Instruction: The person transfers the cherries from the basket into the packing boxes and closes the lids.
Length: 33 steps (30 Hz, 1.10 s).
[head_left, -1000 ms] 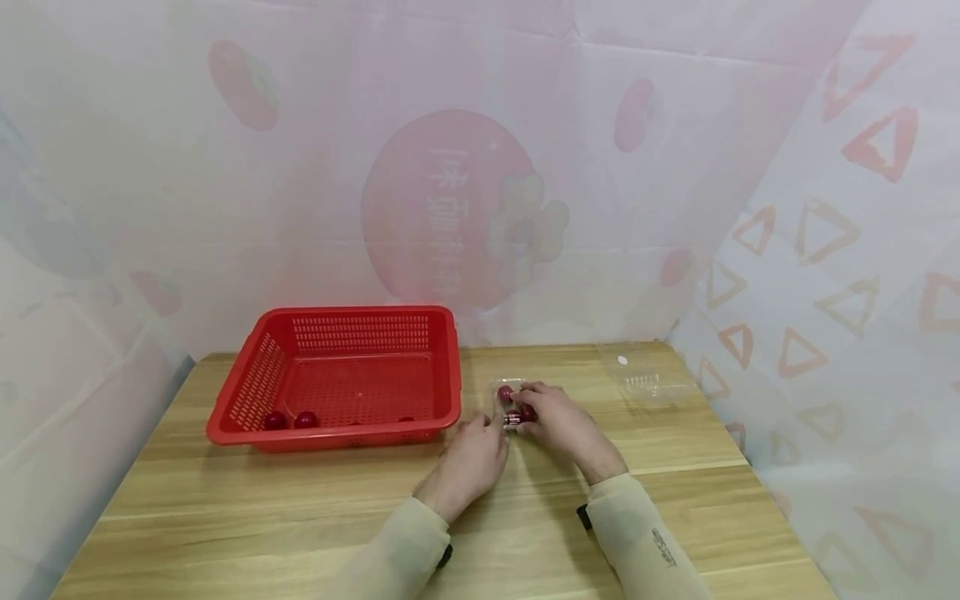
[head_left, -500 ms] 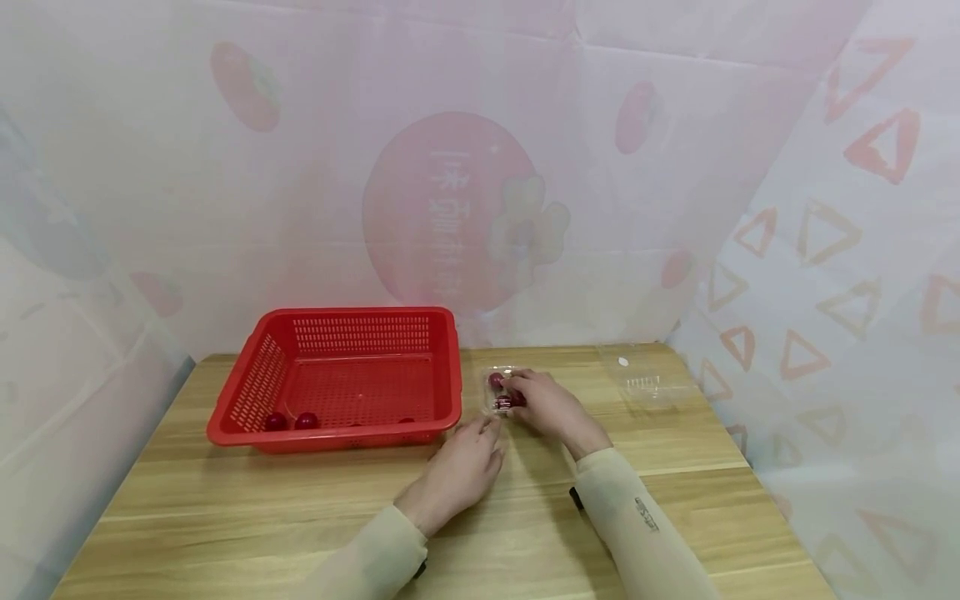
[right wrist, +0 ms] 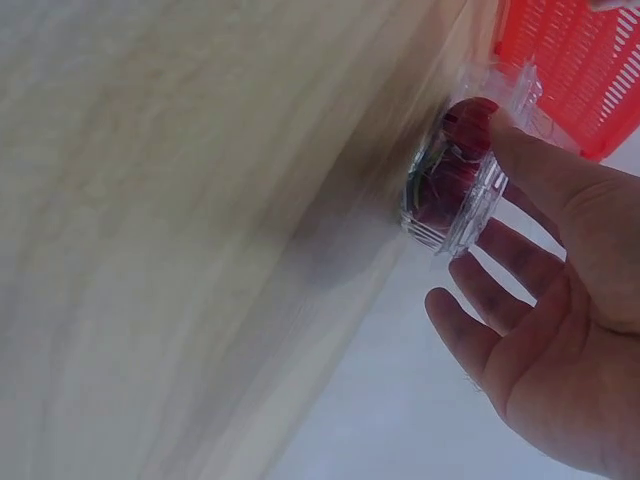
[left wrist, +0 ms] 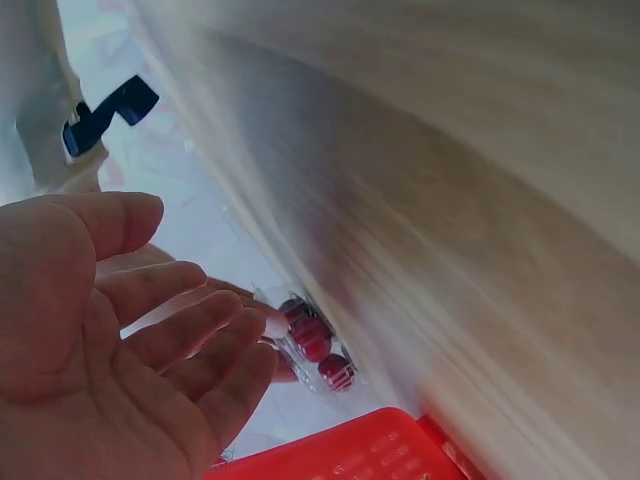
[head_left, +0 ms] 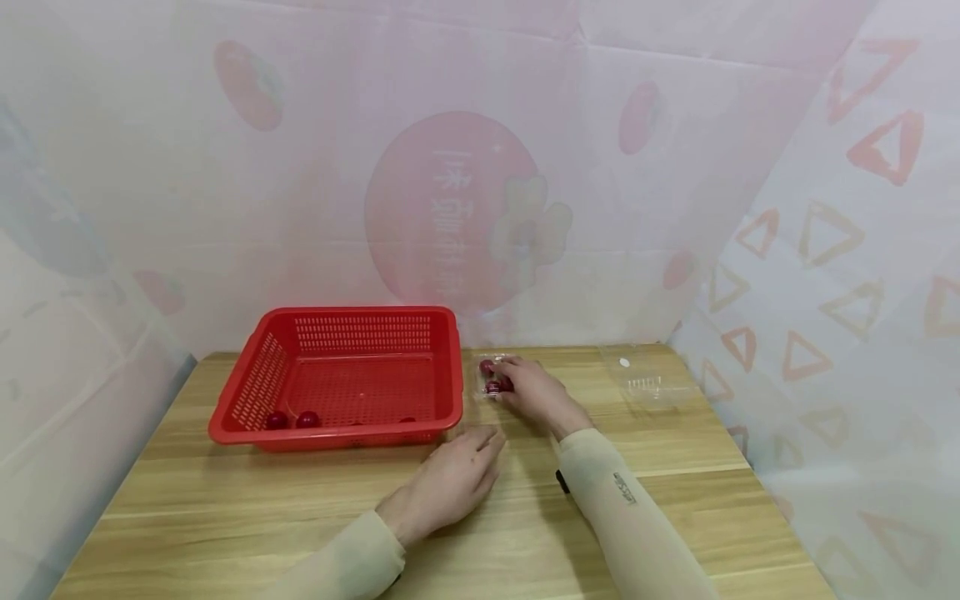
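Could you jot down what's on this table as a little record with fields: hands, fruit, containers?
Right hand: touches the clear plastic punnet; a thumb rests on its rim
Punnet contents: dark red round fruits
Left hand: flat on the wooden table, fingers straight, holding nothing
Red basket: left of the punnet, a few red fruits inside
Clear lid: lies apart, far right

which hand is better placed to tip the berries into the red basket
Right, probably. The right hand already touches the clear box of berries beside the red basket; the left hand lies open on the table, apart.
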Each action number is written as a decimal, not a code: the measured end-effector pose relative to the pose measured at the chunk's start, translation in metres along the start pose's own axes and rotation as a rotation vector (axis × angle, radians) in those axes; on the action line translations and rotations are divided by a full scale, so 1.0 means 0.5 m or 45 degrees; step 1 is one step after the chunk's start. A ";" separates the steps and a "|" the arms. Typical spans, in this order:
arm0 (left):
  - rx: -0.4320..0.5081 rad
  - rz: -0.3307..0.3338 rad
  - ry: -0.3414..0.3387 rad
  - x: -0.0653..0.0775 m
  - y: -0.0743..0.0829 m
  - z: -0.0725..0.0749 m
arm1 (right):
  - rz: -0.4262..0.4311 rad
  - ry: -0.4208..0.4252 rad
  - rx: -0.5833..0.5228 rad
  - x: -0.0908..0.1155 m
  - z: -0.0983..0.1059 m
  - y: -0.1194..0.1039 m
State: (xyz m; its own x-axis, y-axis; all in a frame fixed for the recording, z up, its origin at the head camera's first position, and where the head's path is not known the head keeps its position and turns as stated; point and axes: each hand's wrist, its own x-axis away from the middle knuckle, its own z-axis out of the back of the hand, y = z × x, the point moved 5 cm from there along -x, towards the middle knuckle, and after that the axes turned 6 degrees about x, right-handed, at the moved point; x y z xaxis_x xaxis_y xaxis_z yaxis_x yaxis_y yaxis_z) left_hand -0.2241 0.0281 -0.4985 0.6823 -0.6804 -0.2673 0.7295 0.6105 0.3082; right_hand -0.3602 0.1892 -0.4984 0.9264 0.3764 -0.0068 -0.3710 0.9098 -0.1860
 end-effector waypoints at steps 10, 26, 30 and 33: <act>-0.080 -0.047 -0.045 0.016 0.005 -0.008 | -0.007 0.058 -0.010 -0.035 0.002 -0.008; -0.111 -0.033 -0.123 0.025 0.004 -0.021 | -0.055 0.044 -0.092 -0.066 -0.012 0.002; -0.108 -0.031 -0.131 0.027 0.002 -0.021 | -0.071 0.035 -0.136 -0.064 -0.017 0.007; -0.110 -0.038 -0.132 0.028 0.001 -0.020 | -0.061 0.025 -0.152 -0.061 -0.017 0.009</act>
State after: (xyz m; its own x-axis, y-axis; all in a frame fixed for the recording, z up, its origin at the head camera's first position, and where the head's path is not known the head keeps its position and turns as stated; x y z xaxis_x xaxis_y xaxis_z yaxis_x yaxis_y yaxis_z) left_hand -0.2136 0.0228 -0.5111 0.6554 -0.7340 -0.1781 0.7535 0.6193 0.2207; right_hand -0.3897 0.1803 -0.5075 0.9445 0.3281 -0.0141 -0.3169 0.8991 -0.3019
